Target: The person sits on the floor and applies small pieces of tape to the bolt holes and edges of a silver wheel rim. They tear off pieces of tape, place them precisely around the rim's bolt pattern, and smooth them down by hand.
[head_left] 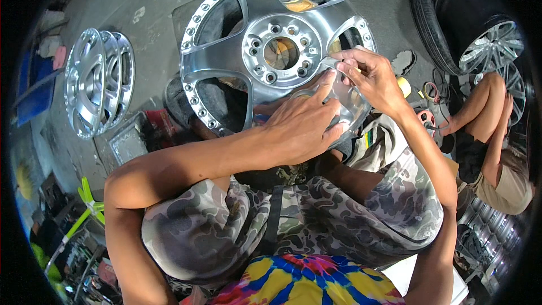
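A polished silver alloy wheel (248,34) with five broad spokes and a bolted rim rests tilted against my knees. My left hand (302,124) lies flat on its lower right spoke, fingers spread and pressing on a clear film (344,99) stuck to the metal. My right hand (367,76) pinches the upper edge of that film near the hub with thumb and fingertips. The hub (281,52) with its bolt holes shows just left of both hands. My legs in camouflage shorts (316,214) sit below the wheel.
Two or three silver wheels (99,82) stand stacked on edge at the left on the concrete floor. A tyre with a multi-spoke wheel (474,28) leans at the upper right. Another person (497,152) sits at the right among tools. Green-handled items (84,203) lie at the lower left.
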Demonstrator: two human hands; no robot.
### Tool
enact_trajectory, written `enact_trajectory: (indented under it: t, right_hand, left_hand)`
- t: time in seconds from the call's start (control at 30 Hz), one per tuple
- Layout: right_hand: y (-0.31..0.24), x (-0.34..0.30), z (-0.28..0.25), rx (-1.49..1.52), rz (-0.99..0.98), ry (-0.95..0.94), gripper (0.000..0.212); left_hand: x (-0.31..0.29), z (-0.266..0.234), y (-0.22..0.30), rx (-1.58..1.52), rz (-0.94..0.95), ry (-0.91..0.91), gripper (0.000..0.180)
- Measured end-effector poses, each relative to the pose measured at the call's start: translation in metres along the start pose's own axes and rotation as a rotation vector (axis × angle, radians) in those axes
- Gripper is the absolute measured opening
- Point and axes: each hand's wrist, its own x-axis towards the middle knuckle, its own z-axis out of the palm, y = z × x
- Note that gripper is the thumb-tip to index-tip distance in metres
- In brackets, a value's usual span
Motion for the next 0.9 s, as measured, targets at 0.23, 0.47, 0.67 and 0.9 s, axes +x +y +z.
enact_trajectory:
  t: [0.23,0.47,0.67,0.9]
  right_hand:
    - [-0.011,-0.005,0.003,-0.011,0.046,-0.054,0.024]
    - [-0.009,-0.007,0.01,0.051,0.028,-0.024,0.022]
    - [-0.013,-0.008,0.008,-0.032,0.0,-0.032,0.022]
    - [-0.013,-0.011,0.015,0.02,-0.001,-0.087,0.023]
  left_hand:
    - [-0.003,-0.006,0.003,-0.032,-0.047,-0.062,0.043]
    - [-0.008,-0.008,0.005,-0.007,-0.038,-0.061,0.044]
    - [-0.007,-0.005,0.0,-0.027,-0.023,-0.049,0.044]
    - [-0.017,-0.003,-0.001,-0.002,-0.009,-0.034,0.044]
